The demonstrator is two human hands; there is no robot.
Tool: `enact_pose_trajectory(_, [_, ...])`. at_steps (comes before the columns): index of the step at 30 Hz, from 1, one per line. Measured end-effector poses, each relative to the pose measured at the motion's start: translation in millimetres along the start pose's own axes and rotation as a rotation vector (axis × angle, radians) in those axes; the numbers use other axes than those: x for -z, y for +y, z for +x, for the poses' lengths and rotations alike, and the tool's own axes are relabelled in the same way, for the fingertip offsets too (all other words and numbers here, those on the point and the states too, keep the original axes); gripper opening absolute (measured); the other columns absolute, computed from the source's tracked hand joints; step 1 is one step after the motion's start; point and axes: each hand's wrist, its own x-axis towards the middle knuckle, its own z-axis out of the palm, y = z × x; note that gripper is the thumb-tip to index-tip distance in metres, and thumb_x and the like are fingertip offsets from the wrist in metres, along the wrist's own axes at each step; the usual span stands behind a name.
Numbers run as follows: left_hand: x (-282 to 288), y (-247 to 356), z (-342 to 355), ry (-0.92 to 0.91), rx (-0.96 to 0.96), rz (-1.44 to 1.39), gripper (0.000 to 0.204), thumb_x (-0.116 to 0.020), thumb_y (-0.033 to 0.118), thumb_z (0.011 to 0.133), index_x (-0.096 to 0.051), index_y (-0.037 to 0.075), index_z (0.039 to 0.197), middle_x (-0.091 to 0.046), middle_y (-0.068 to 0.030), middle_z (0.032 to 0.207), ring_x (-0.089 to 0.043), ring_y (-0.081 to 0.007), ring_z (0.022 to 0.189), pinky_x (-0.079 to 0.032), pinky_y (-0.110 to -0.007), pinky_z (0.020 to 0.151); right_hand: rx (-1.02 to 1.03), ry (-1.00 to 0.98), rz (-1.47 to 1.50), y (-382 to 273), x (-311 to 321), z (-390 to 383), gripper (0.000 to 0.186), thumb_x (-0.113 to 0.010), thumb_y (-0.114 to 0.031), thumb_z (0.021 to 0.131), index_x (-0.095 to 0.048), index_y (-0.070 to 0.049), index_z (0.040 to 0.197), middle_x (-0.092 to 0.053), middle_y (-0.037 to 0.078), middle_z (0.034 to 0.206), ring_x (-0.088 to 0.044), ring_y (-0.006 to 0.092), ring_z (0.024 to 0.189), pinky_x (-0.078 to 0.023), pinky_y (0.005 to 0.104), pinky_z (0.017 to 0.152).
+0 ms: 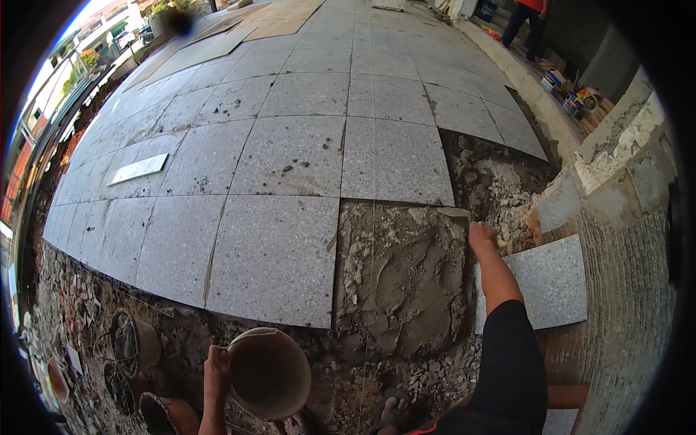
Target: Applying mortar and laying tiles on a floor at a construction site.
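Note:
My left hand point(217, 362) is closed on the rim or handle of a round bucket point(270, 373), held upright at the lower middle. My right hand point(483, 235) grips a trowel point(455, 213), its blade at the upper right corner of the bed of wet mortar point(402, 290), along the edge of the laid tiles point(395, 167). The trowel's handle is mostly hidden by my fingers. A loose speckled tile point(551, 275) lies to the right, partly behind my forearm. A thin string runs lengthwise over the mortar.
Several buckets point(170, 417) stand in rubble at lower left. An untiled patch point(507, 185) borders a step and broken wall point(616, 167) at right. A person point(525, 22) in a red top stands back right near cans. Boards point(283, 18) and a white strip point(138, 168) lie on the tiles.

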Motion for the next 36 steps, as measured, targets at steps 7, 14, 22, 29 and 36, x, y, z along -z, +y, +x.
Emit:
enact_pose_trajectory(7, [4.9,-7.9,4.4,-0.034,0.001,-0.049,0.015,-0.043,0.015,0.084,-0.041,0.001,0.081,-0.054,-0.0221,0.071,-0.052,-0.0413,0.071,-0.04,-0.041,0.062,-0.13,-0.016,0.249,50.8,9.9,-95.3,0.021,-0.052,-0.019,0.079,-0.058,-0.002,0.09,-0.06,0.017,0.085,-0.058,0.0337,0.082,-0.046,0.0394,0.07])
enact_pose_trajectory(14, [36.3,-66.9,7.6,-0.006,0.005,-0.04,0.019,-0.039,0.018,0.087,-0.044,0.001,0.08,-0.05,-0.0171,0.07,-0.048,-0.0284,0.065,-0.039,-0.036,0.063,0.149,-0.088,0.601,67.9,-14.3,-252.7,0.029,-0.054,-0.021,0.074,-0.051,0.003,0.089,-0.057,0.024,0.082,-0.052,0.0431,0.082,-0.044,0.0425,0.07])
enact_pose_trajectory(22, [40.5,-93.1,6.9,-0.061,0.216,-0.172,0.024,-0.04,0.022,0.088,-0.049,0.002,0.077,-0.048,-0.0074,0.067,-0.044,-0.0161,0.064,-0.038,-0.03,0.062,0.275,-0.786,1.286,1.4,12.2,-255.9,0.019,-0.052,-0.018,0.08,-0.05,0.0,0.076,-0.051,0.004,0.061,-0.05,0.0127,0.047,-0.042,0.0279,0.043])
enact_pose_trajectory(29, [18.0,-51.4,20.9,0.009,0.037,-0.143,0.023,-0.042,0.022,0.087,-0.041,0.0,0.079,-0.048,-0.0223,0.07,-0.044,-0.0353,0.064,-0.038,-0.038,0.062,0.255,-0.573,1.267,-176.4,104.7,-139.5,0.021,-0.052,-0.019,0.08,-0.05,0.002,0.078,-0.052,0.008,0.062,-0.051,0.0167,0.048,-0.042,0.0319,0.039])
enact_pose_trajectory(36, [24.7,-51.1,19.3,0.008,0.064,-0.093,0.023,-0.041,0.019,0.086,-0.039,-0.001,0.077,-0.045,-0.0232,0.067,-0.045,-0.0302,0.061,-0.039,-0.036,0.06,0.254,-0.402,0.839,-275.0,125.5,-99.6,0.054,-0.046,-0.016,0.076,-0.033,0.003,0.125,-0.032,0.019,0.131,-0.034,0.0266,0.121,-0.032,0.0317,0.095])
